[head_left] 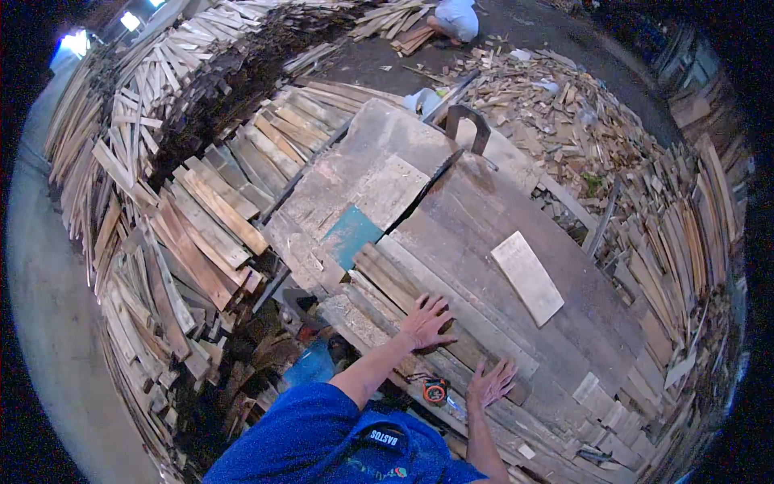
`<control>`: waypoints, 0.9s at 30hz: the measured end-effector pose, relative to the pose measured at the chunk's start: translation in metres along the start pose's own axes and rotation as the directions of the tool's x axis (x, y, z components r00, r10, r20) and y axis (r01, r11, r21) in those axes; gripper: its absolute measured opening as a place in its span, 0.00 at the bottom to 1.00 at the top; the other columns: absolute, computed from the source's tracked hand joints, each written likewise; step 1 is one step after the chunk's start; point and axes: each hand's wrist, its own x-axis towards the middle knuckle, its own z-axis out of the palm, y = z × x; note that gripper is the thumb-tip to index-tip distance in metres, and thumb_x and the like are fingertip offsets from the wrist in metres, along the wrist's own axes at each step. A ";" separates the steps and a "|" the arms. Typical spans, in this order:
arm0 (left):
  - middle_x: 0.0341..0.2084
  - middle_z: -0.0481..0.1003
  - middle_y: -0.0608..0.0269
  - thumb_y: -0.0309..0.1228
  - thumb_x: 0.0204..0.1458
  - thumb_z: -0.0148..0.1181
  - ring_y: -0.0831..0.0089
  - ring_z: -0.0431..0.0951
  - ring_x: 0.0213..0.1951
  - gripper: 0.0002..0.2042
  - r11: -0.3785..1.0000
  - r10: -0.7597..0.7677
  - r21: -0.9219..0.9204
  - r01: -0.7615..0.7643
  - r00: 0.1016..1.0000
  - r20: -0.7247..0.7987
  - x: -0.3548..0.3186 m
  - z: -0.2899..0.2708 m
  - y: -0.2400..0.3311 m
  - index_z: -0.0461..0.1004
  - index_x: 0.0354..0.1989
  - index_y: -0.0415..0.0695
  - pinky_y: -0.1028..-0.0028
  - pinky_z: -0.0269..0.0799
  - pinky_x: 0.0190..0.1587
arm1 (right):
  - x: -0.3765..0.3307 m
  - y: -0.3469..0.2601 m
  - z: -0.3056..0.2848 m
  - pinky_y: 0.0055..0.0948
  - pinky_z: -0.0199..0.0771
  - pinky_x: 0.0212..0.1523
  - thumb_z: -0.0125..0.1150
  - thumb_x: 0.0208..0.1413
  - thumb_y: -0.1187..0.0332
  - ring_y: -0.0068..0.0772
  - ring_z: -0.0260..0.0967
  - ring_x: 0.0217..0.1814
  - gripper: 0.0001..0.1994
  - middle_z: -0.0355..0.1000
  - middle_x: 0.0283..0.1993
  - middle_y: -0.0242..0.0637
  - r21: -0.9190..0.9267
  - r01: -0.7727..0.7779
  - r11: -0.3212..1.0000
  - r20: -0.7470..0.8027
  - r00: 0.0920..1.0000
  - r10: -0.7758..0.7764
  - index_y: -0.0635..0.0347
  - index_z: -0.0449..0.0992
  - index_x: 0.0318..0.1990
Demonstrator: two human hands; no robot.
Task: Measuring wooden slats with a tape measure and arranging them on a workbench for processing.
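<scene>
My left hand (425, 323) lies with its fingers spread on a long weathered plank (468, 348) on the wooden worktable (459, 218). Farther right along the same plank, my right hand (490, 383) rests with its fingers apart too. Neither hand is wrapped round anything. Between my forearms, near the table's front edge, sits an orange and black tape measure (434, 391). Another long board (455, 294) runs just beyond the plank, alongside it. A short pale board (527, 278) lies by itself on the tabletop farther to the right.
A dark curved guard (469, 129) rises at the far end, beside a long dark slot. Sawdust covers a teal patch (351, 235). Stacked planks (210, 210) flank the left; a heap of wood scraps (556, 113) lies far right. Another person (457, 19) crouches at the back.
</scene>
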 end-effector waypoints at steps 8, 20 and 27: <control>0.65 0.65 0.52 0.68 0.54 0.54 0.54 0.58 0.70 0.35 1.000 0.028 -0.009 -0.028 0.999 -0.047 0.002 0.001 0.003 0.72 0.60 0.54 0.46 0.44 0.73 | 0.003 0.006 0.002 0.65 0.39 0.76 0.60 0.61 0.44 0.49 0.40 0.84 0.37 0.53 0.79 0.41 -0.019 0.007 1.000 -0.011 1.000 -0.007 0.56 0.63 0.71; 0.66 0.65 0.54 0.68 0.53 0.55 0.54 0.58 0.71 0.34 1.000 0.008 -0.009 -0.009 0.998 -0.058 0.000 -0.001 0.001 0.73 0.58 0.57 0.48 0.42 0.74 | 0.001 0.002 0.003 0.62 0.39 0.77 0.57 0.63 0.43 0.48 0.41 0.84 0.35 0.54 0.78 0.44 -0.022 0.013 1.000 -0.021 1.000 -0.013 0.59 0.66 0.69; 0.65 0.65 0.50 0.68 0.54 0.54 0.53 0.60 0.69 0.34 0.999 0.032 0.009 -0.031 0.998 -0.060 -0.001 -0.005 0.003 0.73 0.58 0.54 0.47 0.46 0.73 | 0.002 0.002 0.002 0.64 0.42 0.76 0.56 0.64 0.42 0.48 0.41 0.83 0.36 0.55 0.78 0.43 -0.057 -0.010 0.998 0.019 1.000 0.011 0.57 0.64 0.70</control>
